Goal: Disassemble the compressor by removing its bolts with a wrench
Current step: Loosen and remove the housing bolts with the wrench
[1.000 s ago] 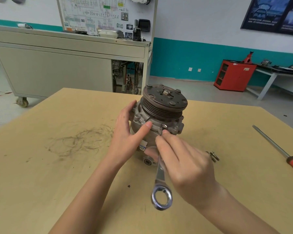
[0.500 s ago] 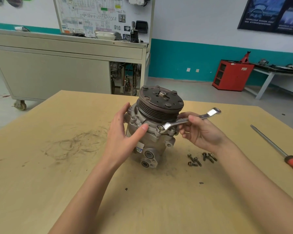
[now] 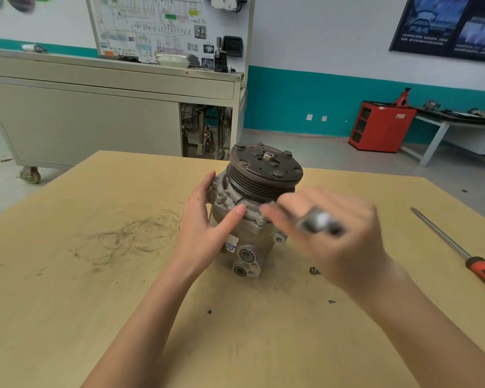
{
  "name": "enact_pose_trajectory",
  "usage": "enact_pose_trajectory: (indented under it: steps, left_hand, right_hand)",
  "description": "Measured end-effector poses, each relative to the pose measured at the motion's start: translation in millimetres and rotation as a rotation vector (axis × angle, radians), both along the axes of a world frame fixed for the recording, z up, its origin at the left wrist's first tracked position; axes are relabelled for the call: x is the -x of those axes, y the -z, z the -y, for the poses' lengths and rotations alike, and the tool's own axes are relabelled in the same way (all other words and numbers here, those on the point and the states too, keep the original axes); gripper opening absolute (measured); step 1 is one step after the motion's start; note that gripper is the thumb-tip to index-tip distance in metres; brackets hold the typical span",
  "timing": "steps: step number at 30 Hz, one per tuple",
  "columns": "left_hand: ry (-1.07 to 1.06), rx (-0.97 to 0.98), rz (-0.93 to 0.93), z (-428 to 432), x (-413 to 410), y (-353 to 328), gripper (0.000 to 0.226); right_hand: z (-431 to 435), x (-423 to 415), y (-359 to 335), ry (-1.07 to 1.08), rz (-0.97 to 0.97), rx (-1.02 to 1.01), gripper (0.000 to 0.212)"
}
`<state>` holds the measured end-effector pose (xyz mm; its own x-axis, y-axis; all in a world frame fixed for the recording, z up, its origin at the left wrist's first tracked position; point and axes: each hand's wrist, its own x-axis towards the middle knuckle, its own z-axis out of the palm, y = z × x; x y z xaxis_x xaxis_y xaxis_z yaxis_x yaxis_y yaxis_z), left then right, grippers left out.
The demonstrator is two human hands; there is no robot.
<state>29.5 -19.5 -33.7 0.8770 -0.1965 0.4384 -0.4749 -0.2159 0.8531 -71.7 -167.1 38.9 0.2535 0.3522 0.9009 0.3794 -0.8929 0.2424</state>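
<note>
Compressor (image 3: 254, 239): stands upright mid-table (image 3: 95, 303), dark grooved pulley (image 3: 266, 170) on top, two round ports (image 3: 247, 256) low on the near face.
Left hand (image 3: 205, 231): grasps the compressor's left side; thumb lies across the grey housing just under the pulley, fingers curve round the far side.
Right hand (image 3: 339, 242): just right of the compressor and level with its flange, heavily motion-blurred, back of the hand toward the camera. It grips the wrench; exact finger placement cannot be told.
Wrench (image 3: 318, 222): a bright metal smear across the right hand, one end reaching toward the compressor's flange. Whether it sits on a bolt cannot be told.
Flange bolt (image 3: 262, 217): seated in the compressor's flange, beside the left thumb tip.
Loose bolt (image 3: 315, 271): on the table, right of the compressor's base, partly hidden by the right hand.
Screwdriver (image 3: 457, 249): well right of the compressor, lying flat, red-and-black handle nearest the camera.
Scuff marks (image 3: 123, 239): dark swirls on the table, left of the compressor.
Red cabinet (image 3: 381, 127): far behind and right of the compressor, on the floor; open shelves on its left face, contents too small to tell.
Grey cart (image 3: 81, 121): behind and left of the compressor, on castors; open bay (image 3: 205, 130) holds tangled wiring and parts.
</note>
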Motion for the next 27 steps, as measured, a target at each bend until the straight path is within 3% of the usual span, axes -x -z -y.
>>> enact_pose_trajectory:
  steps: [4, 9, 12, 15, 18, 20, 23, 27]
  left_hand:
    - [0.007, -0.008, 0.010, 2, 0, -3, 0.087]
    - [0.019, 0.035, -0.014, 2, 1, -2, 0.089]
    - [0.009, 0.025, -0.019, 2, 0, -1, 0.082]
    - [0.007, 0.023, -0.021, 1, 1, -1, 0.081]
    - [0.001, 0.029, -0.018, 1, 2, -2, 0.079]
    - [-0.004, 0.028, -0.010, 1, 3, -3, 0.078]
    - [0.001, 0.037, -0.014, 1, 3, -3, 0.079]
    - [0.006, 0.032, -0.016, 0, 4, -4, 0.079]
  right_hand:
    - [-21, 4, 3, 0.138, 0.129, 0.268, 0.028]
    - [-40, 6, 22, 0.279, 0.111, 0.349, 0.029]
    - [-33, 4, 22, 0.223, 0.120, 0.302, 0.029]
    - [0, 8, 29, -0.051, -0.074, -0.009, 0.035]
    - [35, 10, 39, -0.469, -0.503, -0.807, 0.017]
    - [54, -3, 42, -0.688, -0.769, -1.216, 0.020]
    - [72, -32, 41, -0.779, -0.974, -1.396, 0.031]
    - [77, -40, 34, -0.759, -0.873, -1.296, 0.030]
